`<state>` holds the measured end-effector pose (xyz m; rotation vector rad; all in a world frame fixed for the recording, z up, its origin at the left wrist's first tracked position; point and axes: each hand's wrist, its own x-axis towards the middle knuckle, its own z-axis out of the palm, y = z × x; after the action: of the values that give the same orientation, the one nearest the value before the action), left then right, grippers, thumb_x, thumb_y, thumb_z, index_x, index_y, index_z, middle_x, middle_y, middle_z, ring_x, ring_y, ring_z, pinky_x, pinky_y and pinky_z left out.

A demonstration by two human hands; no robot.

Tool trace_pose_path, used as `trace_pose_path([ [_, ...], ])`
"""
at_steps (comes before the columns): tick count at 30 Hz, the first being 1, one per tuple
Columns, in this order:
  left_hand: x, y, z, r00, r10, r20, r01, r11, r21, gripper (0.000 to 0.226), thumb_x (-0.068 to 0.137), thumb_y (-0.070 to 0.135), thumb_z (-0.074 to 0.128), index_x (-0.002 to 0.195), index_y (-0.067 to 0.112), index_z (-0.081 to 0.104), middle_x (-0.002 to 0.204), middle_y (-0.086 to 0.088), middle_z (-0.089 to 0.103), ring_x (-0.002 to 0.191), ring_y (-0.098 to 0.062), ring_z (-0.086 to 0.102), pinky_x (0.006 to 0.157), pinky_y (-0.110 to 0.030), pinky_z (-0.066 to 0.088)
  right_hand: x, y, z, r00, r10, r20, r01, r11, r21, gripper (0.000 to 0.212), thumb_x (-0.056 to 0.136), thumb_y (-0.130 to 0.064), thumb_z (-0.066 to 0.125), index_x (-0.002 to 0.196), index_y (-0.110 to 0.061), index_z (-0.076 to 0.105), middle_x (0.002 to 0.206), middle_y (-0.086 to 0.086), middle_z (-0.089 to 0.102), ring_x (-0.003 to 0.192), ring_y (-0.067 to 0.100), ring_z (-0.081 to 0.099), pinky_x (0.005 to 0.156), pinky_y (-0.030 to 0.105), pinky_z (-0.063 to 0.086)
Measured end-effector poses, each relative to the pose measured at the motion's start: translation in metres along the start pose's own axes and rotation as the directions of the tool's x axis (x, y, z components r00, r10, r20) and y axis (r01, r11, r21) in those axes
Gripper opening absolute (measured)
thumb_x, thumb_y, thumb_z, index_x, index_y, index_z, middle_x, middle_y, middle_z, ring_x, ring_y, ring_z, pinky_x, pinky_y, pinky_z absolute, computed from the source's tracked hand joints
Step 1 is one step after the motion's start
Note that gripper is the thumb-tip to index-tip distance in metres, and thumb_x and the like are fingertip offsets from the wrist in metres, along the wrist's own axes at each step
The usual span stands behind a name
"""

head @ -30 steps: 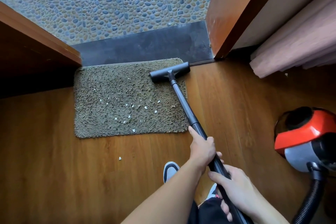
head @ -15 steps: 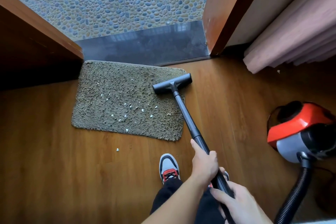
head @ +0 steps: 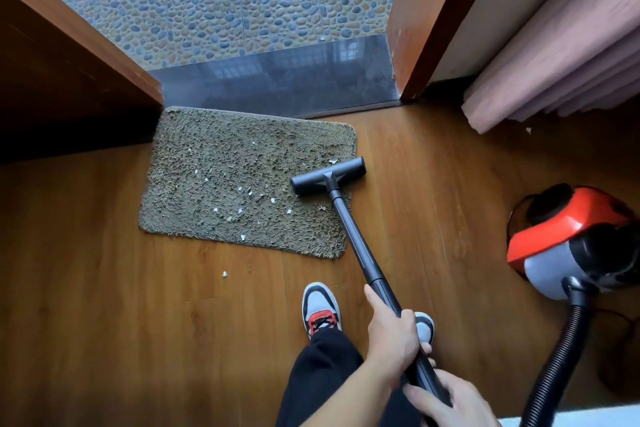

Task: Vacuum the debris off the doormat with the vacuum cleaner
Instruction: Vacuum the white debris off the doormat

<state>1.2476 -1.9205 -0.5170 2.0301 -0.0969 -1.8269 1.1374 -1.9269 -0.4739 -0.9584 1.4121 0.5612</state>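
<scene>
Black wand in left hand, right hand behind, doormat ahead

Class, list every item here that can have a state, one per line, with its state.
Doormat: flat on the floor, white debris scattered on it.
Vacuum head: resting on the doormat's right edge.
Wand: tilted, held by both hands.
Left hand: curled round the wand.
Right hand: gripping the wand's near end.
Canister: on the floor, hose attached.
</scene>
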Motion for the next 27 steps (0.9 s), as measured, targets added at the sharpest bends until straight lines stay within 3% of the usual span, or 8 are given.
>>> trace_pose_path([
  [2, 0.006, -0.001, 0.000, 1.000, 0.007, -0.012, -0.007, 1.000, 0.002, 0.077, 0.104, 0.019, 0.036, 0.154, 0.018, -0.022, 0.111, -0.008, 0.055, 0.043, 0.009, 0.057, 0.042, -0.009, 0.041, 0.002, 0.000, -0.001, 1.000, 0.008, 0.007, -0.008, 1.000, 0.021, 0.025, 0.093, -0.027, 0.072, 0.113, -0.012, 0.073, 0.078, -0.005, 0.069, 0.074, 0.010, 0.066, 0.054, 0.009, 0.041],
  [6, 0.023, -0.005, 0.000, 0.999, -0.002, -0.053, 0.001, 1.000, -0.007, 0.082, 0.100, 0.026, 0.038, 0.155, 0.021, -0.023, 0.126, -0.011, 0.060, 0.089, -0.016, 0.060, 0.078, -0.027, 0.044, 0.002, -0.007, -0.002, 1.000, -0.015, -0.012, 0.015, 0.999, 0.039, 0.015, 0.092, -0.032, 0.072, 0.093, -0.018, 0.073, 0.060, -0.005, 0.068, 0.063, 0.010, 0.065, 0.058, 0.019, 0.042],
  [11, 0.040, 0.001, -0.001, 0.999, -0.012, -0.043, 0.011, 0.999, -0.032, 0.084, 0.098, 0.027, 0.038, 0.154, 0.025, -0.025, 0.108, -0.008, 0.066, 0.079, -0.015, 0.062, 0.074, -0.030, 0.051, -0.001, -0.023, -0.008, 1.000, -0.025, 0.013, 0.025, 0.998, 0.059, 0.021, 0.095, -0.029, 0.067, 0.081, -0.014, 0.068, 0.056, 0.003, 0.064, 0.052, 0.013, 0.060, 0.053, 0.019, 0.042],
  [14, 0.050, 0.011, -0.006, 0.999, -0.016, -0.037, 0.014, 0.998, -0.055, 0.085, 0.097, 0.028, 0.038, 0.154, 0.027, -0.025, 0.110, -0.011, 0.068, 0.084, -0.019, 0.069, 0.082, -0.035, 0.057, 0.003, -0.034, -0.011, 0.999, -0.046, 0.005, 0.046, 0.998, 0.036, 0.024, 0.095, -0.027, 0.066, 0.083, -0.007, 0.066, 0.055, 0.007, 0.061, 0.047, 0.017, 0.057, 0.052, 0.025, 0.042],
  [17, 0.060, 0.027, -0.014, 1.000, -0.029, -0.008, 0.027, 0.986, -0.165, 0.083, 0.099, 0.023, 0.038, 0.153, 0.030, -0.026, 0.112, -0.016, 0.065, 0.067, -0.020, 0.069, 0.075, -0.038, 0.063, 0.011, -0.050, -0.014, 0.999, -0.050, 0.018, 0.049, 0.997, 0.062, 0.028, 0.097, -0.025, 0.062, 0.096, 0.003, 0.059, 0.055, 0.013, 0.056, 0.038, 0.026, 0.053, 0.041, 0.025, 0.042],
  [21, 0.077, 0.051, -0.027, 0.999, -0.021, -0.025, 0.016, 0.980, -0.197, 0.085, 0.096, 0.023, 0.040, 0.152, 0.034, -0.023, 0.106, -0.014, 0.059, 0.075, -0.030, 0.073, 0.082, -0.049, 0.061, 0.019, -0.076, -0.018, 0.998, -0.063, 0.011, 0.061, 0.988, 0.139, 0.023, 0.098, -0.022, 0.061, 0.090, -0.003, 0.054, 0.056, 0.013, 0.052, 0.038, 0.026, 0.050, 0.037, 0.028, 0.043],
  [24, 0.087, 0.069, -0.037, 0.999, -0.010, -0.044, 0.001, 0.980, -0.199, 0.088, 0.093, 0.025, 0.041, 0.152, 0.036, -0.023, 0.118, -0.023, 0.062, 0.079, -0.033, 0.074, 0.081, -0.050, 0.061, 0.024, -0.096, -0.021, 0.997, -0.081, 0.005, 0.079, 0.981, 0.175, 0.024, 0.098, -0.024, 0.062, 0.089, -0.004, 0.053, 0.058, 0.013, 0.053, 0.039, 0.025, 0.049, 0.037, 0.028, 0.043],
  [27, 0.096, 0.087, -0.050, 0.999, 0.000, -0.036, -0.009, 0.968, -0.252, 0.081, 0.096, 0.021, 0.040, 0.152, 0.035, -0.017, 0.120, -0.025, 0.061, 0.057, -0.024, 0.067, 0.069, -0.045, 0.063, 0.032, -0.116, -0.022, 0.994, -0.111, -0.008, 0.111, 0.977, 0.183, 0.023, 0.099, -0.023, 0.061, 0.088, -0.005, 0.053, 0.057, 0.012, 0.053, 0.036, 0.024, 0.049, 0.037, 0.027, 0.043],
])
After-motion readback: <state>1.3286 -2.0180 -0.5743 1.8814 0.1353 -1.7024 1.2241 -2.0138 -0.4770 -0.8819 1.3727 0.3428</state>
